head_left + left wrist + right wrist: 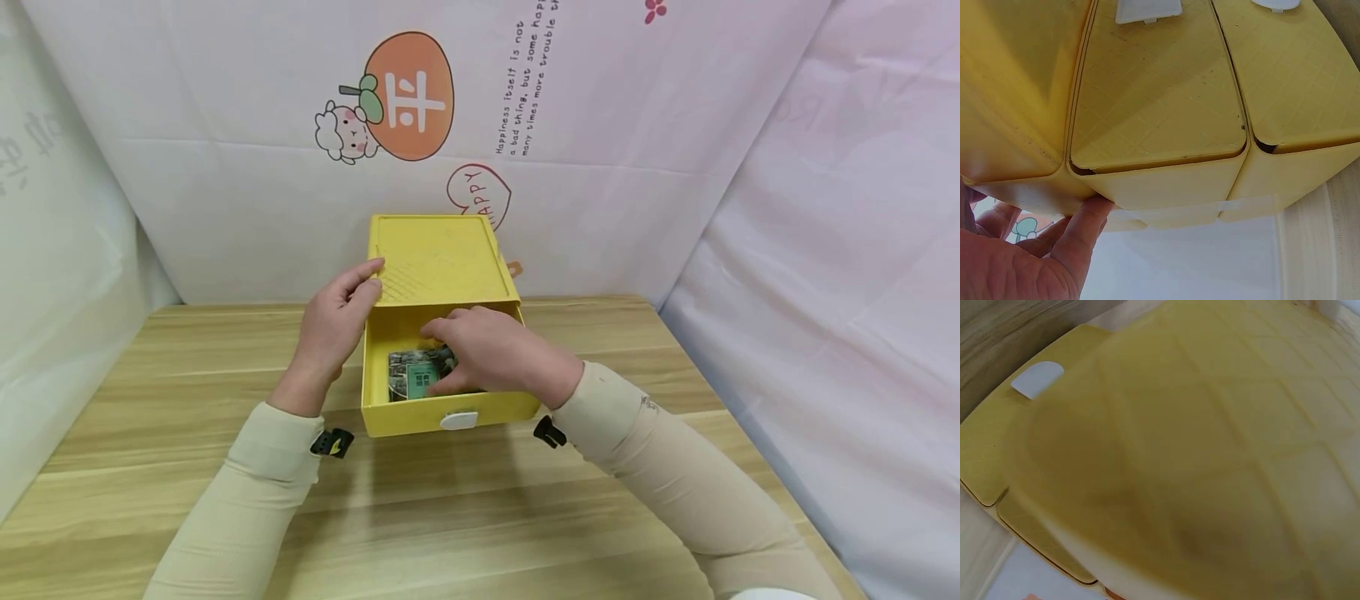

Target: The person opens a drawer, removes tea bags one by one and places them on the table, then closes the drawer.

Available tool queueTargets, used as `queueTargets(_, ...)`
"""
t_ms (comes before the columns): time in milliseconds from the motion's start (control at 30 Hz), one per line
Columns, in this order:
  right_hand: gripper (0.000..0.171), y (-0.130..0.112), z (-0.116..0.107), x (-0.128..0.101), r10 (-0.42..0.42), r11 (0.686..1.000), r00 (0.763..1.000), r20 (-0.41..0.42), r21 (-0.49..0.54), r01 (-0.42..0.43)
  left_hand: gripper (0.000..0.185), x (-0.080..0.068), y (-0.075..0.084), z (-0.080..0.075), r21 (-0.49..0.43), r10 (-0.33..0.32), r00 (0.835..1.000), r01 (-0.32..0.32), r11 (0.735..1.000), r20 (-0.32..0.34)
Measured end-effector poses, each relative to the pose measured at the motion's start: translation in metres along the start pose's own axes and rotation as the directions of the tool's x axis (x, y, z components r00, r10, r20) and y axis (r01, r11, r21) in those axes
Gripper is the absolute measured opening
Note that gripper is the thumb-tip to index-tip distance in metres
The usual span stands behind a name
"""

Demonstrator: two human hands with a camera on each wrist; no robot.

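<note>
Two hands are at the yellow drawer box on the wooden table. Your left hand steadies the casing's left edge, fingers nearly straight, thumb on top. Your right hand reaches into the pulled-out drawer, fingers curled on the picture card lying flat inside. Risk: the card may bend against the drawer wall, or the drawer may slide out if you pull forward.

Yellow plastic drawer box on the wooden tabletop, its top drawer pulled out toward the person (white handle tab on the front), green-printed cards lying flat inside the open drawer
</note>
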State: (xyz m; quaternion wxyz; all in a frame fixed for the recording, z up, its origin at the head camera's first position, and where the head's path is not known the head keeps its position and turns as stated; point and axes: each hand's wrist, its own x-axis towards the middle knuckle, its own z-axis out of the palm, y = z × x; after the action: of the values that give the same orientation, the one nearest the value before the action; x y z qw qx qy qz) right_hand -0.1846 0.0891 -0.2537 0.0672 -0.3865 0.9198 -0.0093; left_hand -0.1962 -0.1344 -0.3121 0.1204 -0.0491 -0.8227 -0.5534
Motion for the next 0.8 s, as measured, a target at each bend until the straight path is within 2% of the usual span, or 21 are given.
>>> queueTargets(267,0.078,-0.0019,0.0011,0.0049,-0.011,0.997,0.999,0.033,-0.071,0.014,0.049,0.0008,-0.0015,0.0007,-0.015,0.0,1.0,0.0,1.0,-0.006)
queueTargets(500,0.075,-0.0029,0.0014,0.005,-0.02,0.994,1.0,0.017,-0.103,0.021,0.049,-0.0006,-0.0006,0.0004,-0.013,0.006,1.0,-0.006,1.0,-0.007)
queueTargets(800,0.068,-0.0012,0.0028,0.0028,-0.046,0.995,0.999,-0.021,-0.092,0.044,0.049,-0.0006,-0.0009,0.0018,-0.006,0.003,1.0,-0.003,1.0,-0.013)
